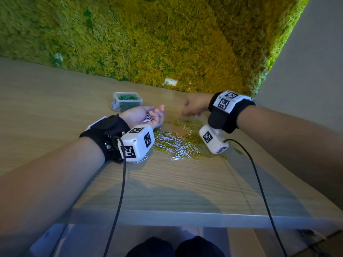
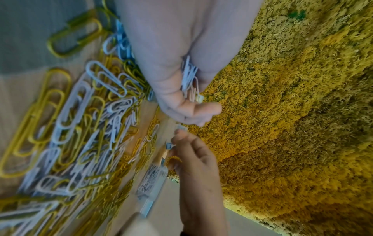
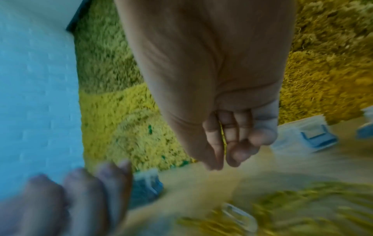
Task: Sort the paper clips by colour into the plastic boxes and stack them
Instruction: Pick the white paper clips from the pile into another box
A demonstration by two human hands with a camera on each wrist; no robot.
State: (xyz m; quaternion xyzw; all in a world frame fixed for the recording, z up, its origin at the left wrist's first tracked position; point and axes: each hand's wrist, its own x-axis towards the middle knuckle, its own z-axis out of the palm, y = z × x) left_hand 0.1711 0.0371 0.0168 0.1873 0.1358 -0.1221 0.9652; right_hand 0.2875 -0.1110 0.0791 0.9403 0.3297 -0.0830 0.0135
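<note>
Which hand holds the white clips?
The left hand, palm up, cups a bunch of white clips; the right hand is closed around something yellow.

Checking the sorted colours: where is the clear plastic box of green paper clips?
Head view: the clear plastic box of green paper clips stands on the wooden table, beyond the left hand.

Two hands: left hand, right hand. One box of green clips. Loose white and yellow clips: too many to count.
</note>
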